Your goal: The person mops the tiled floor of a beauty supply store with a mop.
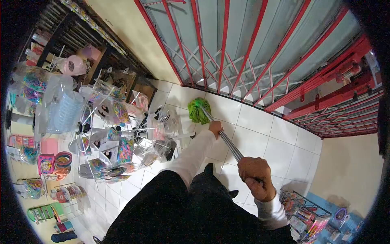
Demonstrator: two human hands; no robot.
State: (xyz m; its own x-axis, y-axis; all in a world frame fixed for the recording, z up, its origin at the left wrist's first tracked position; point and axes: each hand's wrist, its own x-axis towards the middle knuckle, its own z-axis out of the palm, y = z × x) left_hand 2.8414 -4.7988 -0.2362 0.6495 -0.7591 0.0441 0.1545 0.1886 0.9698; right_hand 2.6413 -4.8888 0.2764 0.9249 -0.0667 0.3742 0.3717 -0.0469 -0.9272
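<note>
A mop with a silver metal handle [231,146] slants away from my body across the floor. Its bright green cloth head [197,112] rests on the white tiles close to the red folding gate. Low on the handle, nearer the green head, my left hand [215,128] is wrapped round the pole. My right hand [256,178] grips the upper end in a closed fist, close to my body. The handle's top end is mostly hidden inside that fist.
On the left stands a wire display rack [109,138] hung with small plastic packets, its lower arms near the mop head. A red folding gate [243,61] runs across the far side. Another rack of small goods [302,215] stands at the lower right. White tiles [252,122] cover the floor.
</note>
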